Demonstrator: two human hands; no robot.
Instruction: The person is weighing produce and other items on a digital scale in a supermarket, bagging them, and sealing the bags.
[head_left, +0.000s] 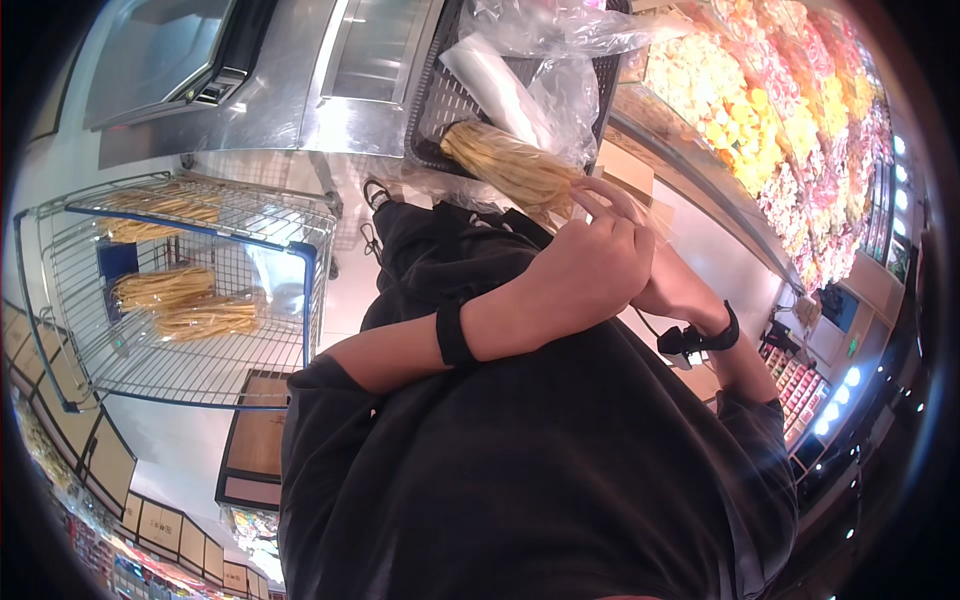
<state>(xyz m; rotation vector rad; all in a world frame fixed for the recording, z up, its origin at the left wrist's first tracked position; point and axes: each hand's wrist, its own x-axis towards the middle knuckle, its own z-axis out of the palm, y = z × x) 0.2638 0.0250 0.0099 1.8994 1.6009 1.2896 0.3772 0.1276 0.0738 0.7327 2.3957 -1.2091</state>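
Observation:
A clear plastic bag of long yellow dried food sticks (517, 165) lies slanting over the near edge of a dark plastic basket (415, 120). Both hands meet at the bag's gathered lower right end. My left hand (600, 255) is curled there, its fingertips mostly hidden. Behind it and partly covered is my right hand (656, 281), close against the same end; some fingers reach up over the bag, though whose they are is not fully clear. Inside the basket are a white roll of plastic bags (499, 90) and loose clear plastic (570, 97).
At left stands a wire shopping cart (310, 300) with several bags of similar yellow sticks (206, 319). A stainless steel counter (277, 112) with a glass-fronted unit (157, 52) is at upper left. On the right, a display (750, 135) holds many colourful wrapped items.

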